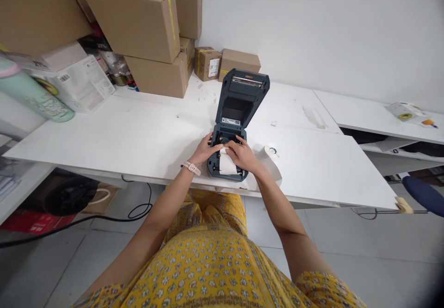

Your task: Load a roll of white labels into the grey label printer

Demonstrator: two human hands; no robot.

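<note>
A dark blue-grey label printer (227, 177) stands on the white table with its lid (243, 96) raised. A white strip of label paper (227, 163) lies over the front of its open body. My left hand (204, 150) grips the printer's left side, its thumb stretched in to the paper's upper end. From the right, my right hand (241, 154) reaches into the body with bent fingers on the paper. That hand hides part of the inside. Just right of the printer, a white paper roll (271, 151) rests with a loose length trailing toward the front edge.
Stacked cardboard boxes (152, 74) stand at the back left, with two smaller boxes (239, 60) against the wall. A mint bottle (38, 93) and a white carton (81, 83) are at far left. A black cable (138, 215) hangs below the table (156, 132).
</note>
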